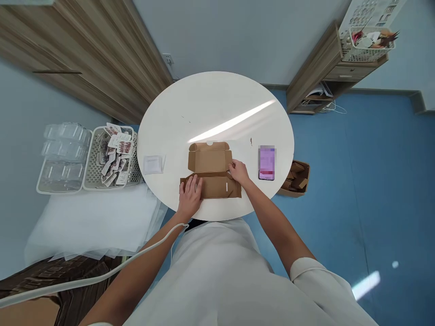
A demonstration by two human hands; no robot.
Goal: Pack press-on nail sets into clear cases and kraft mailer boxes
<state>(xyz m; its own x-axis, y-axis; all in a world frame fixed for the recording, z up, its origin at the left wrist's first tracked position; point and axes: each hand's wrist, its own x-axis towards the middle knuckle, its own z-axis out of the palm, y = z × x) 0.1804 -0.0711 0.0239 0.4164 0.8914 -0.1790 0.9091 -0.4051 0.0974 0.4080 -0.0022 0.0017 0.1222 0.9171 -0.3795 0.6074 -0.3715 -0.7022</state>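
A brown cardboard box [213, 186] lies partly unfolded near the front edge of the round white table [210, 104], its lid panel [209, 161] laid back away from me. My left hand [190, 195] rests on the left part of the box with its fingers stretched out and a little apart. At the right side, where lid and base meet, my right hand [238, 171] has its fingers curled on the cardboard edge. The fingertips' exact hold there is partly hidden.
A phone [267, 163] lies right of the box, and a small clear packet [152, 165] lies left. Beside the table stand a white basket of printed cards [87, 174], clear plastic containers [66, 149] and a carton of cardboard pieces [306, 179]. A white cable [112, 271] crosses my left arm.
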